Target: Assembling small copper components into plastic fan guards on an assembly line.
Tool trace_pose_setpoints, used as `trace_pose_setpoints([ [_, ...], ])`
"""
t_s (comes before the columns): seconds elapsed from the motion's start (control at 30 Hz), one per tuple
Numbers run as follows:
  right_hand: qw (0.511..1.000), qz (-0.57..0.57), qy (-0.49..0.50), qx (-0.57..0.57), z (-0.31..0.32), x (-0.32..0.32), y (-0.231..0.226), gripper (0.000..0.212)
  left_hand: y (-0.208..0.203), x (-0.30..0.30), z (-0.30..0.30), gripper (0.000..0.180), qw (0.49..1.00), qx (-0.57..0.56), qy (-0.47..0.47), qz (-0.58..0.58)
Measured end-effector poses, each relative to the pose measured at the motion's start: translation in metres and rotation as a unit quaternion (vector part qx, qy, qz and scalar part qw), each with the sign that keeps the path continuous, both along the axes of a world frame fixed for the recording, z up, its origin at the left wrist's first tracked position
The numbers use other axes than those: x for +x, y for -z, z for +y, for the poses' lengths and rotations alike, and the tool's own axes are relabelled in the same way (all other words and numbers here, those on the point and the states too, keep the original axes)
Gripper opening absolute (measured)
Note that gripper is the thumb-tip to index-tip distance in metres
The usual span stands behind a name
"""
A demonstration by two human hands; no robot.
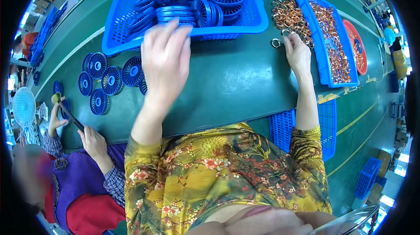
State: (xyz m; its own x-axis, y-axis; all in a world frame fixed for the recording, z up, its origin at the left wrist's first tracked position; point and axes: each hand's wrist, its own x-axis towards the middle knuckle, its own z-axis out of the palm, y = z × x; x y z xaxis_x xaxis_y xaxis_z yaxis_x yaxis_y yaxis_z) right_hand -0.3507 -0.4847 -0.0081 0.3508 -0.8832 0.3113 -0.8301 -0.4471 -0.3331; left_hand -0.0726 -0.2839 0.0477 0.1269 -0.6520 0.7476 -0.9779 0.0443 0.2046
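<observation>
My left hand (165, 55) is slightly blurred over the front rim of a large blue plastic basket (245, 29). Its fingers are apart and loosely bent, with nothing visible between them. Just beyond the fingertips stands a stack of blue slotted discs (176, 15), among many more spoked discs in the basket. At the right, my right hand (299, 53) pinches a shiny metal ring (285, 32) between thumb and fingers. It is at the near edge of a heap of copper-coloured rings (288, 14). A single ring (275, 43) lies on the green tabletop (236, 86) beside that hand.
Several blue spoked discs (111, 80) lie on the table at left. A blue tray (327, 66) of rings and a red round tray (362, 64) stand at right. At lower left, a co-worker's hands (94, 144) hold a dark-handled tool (72, 117). Blue crates (326, 125) stand below the table.
</observation>
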Motion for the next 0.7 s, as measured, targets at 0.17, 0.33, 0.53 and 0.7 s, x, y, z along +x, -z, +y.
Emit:
trace_pose_setpoints([
  [0.17,0.989,0.113,0.092,-0.035,-0.017,-0.007,0.017,0.029,-0.020,0.044,-0.101,0.040,0.990,0.067,-0.055,-0.109],
  [0.33,0.994,0.039,0.096,-0.046,0.006,-0.006,0.012,0.034,-0.012,0.067,-0.124,0.018,0.951,0.280,-0.133,-0.014],
  [0.53,0.997,0.014,0.049,-0.053,0.012,-0.025,0.019,0.018,-0.017,0.022,-0.056,0.016,0.958,-0.220,0.050,0.178],
  [0.7,0.998,-0.046,0.010,-0.038,0.022,-0.019,0.012,0.019,0.031,-0.021,0.029,0.051,0.945,0.047,0.095,0.308],
])
